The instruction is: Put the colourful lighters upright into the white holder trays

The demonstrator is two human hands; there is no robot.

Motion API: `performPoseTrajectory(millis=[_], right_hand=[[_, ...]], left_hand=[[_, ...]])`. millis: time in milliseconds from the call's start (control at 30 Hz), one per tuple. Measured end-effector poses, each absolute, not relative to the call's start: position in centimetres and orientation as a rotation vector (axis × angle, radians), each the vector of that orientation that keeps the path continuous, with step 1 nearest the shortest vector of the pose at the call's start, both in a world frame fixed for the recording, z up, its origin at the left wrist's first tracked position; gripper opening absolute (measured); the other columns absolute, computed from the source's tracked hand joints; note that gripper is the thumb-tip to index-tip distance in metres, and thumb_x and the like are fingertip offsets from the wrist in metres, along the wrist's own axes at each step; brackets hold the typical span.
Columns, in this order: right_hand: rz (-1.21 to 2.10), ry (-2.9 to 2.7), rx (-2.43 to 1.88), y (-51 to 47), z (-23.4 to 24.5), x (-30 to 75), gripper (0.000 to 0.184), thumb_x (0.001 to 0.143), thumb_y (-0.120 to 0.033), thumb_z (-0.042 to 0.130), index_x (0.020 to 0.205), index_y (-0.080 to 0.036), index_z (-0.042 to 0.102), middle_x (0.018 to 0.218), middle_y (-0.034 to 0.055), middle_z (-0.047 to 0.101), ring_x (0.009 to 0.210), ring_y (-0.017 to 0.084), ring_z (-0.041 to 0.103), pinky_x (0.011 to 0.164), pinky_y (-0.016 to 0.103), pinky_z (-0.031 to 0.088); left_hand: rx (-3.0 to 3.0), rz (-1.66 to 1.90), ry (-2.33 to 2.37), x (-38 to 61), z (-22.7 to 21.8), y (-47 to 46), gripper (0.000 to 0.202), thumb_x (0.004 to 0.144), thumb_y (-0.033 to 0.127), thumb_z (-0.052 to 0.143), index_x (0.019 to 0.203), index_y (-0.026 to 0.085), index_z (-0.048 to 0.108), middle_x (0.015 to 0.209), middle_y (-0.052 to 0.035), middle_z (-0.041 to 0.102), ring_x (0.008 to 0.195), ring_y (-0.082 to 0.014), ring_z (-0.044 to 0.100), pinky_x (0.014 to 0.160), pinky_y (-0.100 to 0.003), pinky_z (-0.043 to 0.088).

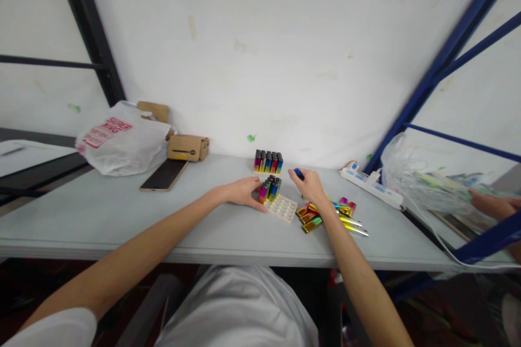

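Two hands are recorded at the slotted tray (285,209). Left hand (243,193): fingers curled round the standing lighters (269,188). Right hand (312,185): fingers clamped on a blue-capped lighter (299,174), just right of the left fingers. Loading is judged in hand; an empty slot must be met upright.

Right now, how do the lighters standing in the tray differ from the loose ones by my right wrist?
The tray lighters stand upright, packed in a tight block in the white tray; the loose lighters lie flat on the table, scattered at angles. The tray lighters sit by your left hand; the loose lighters lie by your right hand, which holds a blue lighter. Both share a shiny rainbow finish.
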State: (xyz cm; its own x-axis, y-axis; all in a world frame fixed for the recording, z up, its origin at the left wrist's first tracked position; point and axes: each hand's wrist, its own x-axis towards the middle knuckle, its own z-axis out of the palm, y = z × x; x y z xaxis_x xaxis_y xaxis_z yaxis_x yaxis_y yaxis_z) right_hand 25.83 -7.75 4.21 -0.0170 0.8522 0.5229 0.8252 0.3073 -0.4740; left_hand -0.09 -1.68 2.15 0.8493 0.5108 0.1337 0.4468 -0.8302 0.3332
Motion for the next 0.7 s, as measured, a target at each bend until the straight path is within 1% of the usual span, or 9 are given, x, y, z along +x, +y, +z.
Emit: performPoseTrajectory(millis=[67, 167, 233, 367, 467, 533, 600, 700], right_hand=[[0.048, -1.838, -1.509, -7.7, 4.1, 25.9, 0.048, 0.092, -0.055, 0.043, 0.058, -0.022, 0.042, 0.056, -0.0030, 0.034, 0.058, 0.012, 0.032, 0.058, 0.030, 0.021], [0.031, -1.833, -1.530, -7.6, 4.0, 26.1, 0.043, 0.090, -0.049, 0.046, 0.056, -0.022, 0.040, 0.056, -0.0030, 0.031, 0.057, 0.012, 0.034, 0.057, 0.029, 0.021], [-0.003, -1.818, -1.536, -7.6, 3.9, 26.1, 0.042, 0.091, -0.047, 0.046, 0.057, -0.022, 0.041, 0.056, -0.0029, 0.033, 0.057, 0.013, 0.036, 0.058, 0.029, 0.023], [-0.053, -1.811, -1.506, -7.7, 4.0, 26.1, 0.047, 0.099, -0.056, 0.043, 0.066, -0.023, 0.049, 0.059, -0.0020, 0.046, 0.058, 0.014, 0.039, 0.061, 0.029, 0.030], [0.021, -1.905, -1.431, -7.8, 4.4, 26.2, 0.051, 0.103, -0.061, 0.037, 0.075, -0.022, 0.055, 0.067, 0.0009, 0.057, 0.063, 0.016, 0.048, 0.066, 0.029, 0.036], [0.067, -2.011, -1.366, -7.9, 4.8, 26.3, 0.055, 0.105, -0.061, 0.032, 0.076, -0.022, 0.058, 0.073, 0.0039, 0.061, 0.068, 0.018, 0.053, 0.071, 0.030, 0.040], [0.058, -2.081, -1.335, -8.2, 5.2, 26.3, 0.059, 0.105, -0.063, 0.032, 0.072, -0.022, 0.057, 0.073, 0.0054, 0.061, 0.069, 0.019, 0.054, 0.073, 0.031, 0.041], [0.108, -2.139, -1.378, -9.2, 6.1, 25.9, 0.065, 0.104, -0.067, 0.035, 0.063, -0.021, 0.054, 0.060, 0.0021, 0.055, 0.059, 0.016, 0.048, 0.066, 0.030, 0.039]], left_hand=[[2.744, 0.314, 0.737, -0.1, 2.2, -1.7, 0.070, 0.074, 0.077, 0.074, 0.108, 0.017, 0.068, 0.103, -0.0081, 0.065, 0.095, -0.0274, 0.061, 0.087, -0.035, 0.048], [2.749, 0.316, 0.744, -0.1, 2.1, -1.7, 0.070, 0.073, 0.078, 0.074, 0.107, 0.017, 0.068, 0.102, -0.0081, 0.064, 0.094, -0.0276, 0.061, 0.086, -0.035, 0.049], [2.744, 0.320, 0.736, -0.1, 2.0, -1.6, 0.070, 0.073, 0.078, 0.074, 0.108, 0.017, 0.069, 0.102, -0.0082, 0.064, 0.095, -0.0278, 0.061, 0.087, -0.035, 0.049], [2.730, 0.324, 0.741, -0.1, 1.8, -1.5, 0.073, 0.072, 0.078, 0.075, 0.110, 0.017, 0.069, 0.105, -0.0090, 0.065, 0.096, -0.0279, 0.062, 0.087, -0.035, 0.049], [2.727, 0.313, 0.763, -0.1, 1.8, -1.5, 0.074, 0.072, 0.078, 0.076, 0.112, 0.015, 0.069, 0.108, -0.0107, 0.065, 0.099, -0.0292, 0.062, 0.089, -0.035, 0.048], [2.732, 0.309, 0.766, -0.1, 1.7, -1.5, 0.075, 0.071, 0.077, 0.077, 0.114, 0.015, 0.069, 0.110, -0.0114, 0.066, 0.101, -0.0296, 0.063, 0.091, -0.035, 0.048], [2.736, 0.312, 0.762, -0.1, 1.7, -1.5, 0.075, 0.071, 0.076, 0.078, 0.116, 0.016, 0.068, 0.113, -0.0116, 0.067, 0.102, -0.0298, 0.063, 0.092, -0.034, 0.047], [2.737, 0.314, 0.781, -0.1, 1.7, -1.5, 0.075, 0.071, 0.076, 0.078, 0.116, 0.016, 0.068, 0.113, -0.0115, 0.067, 0.102, -0.0299, 0.063, 0.091, -0.035, 0.047]])
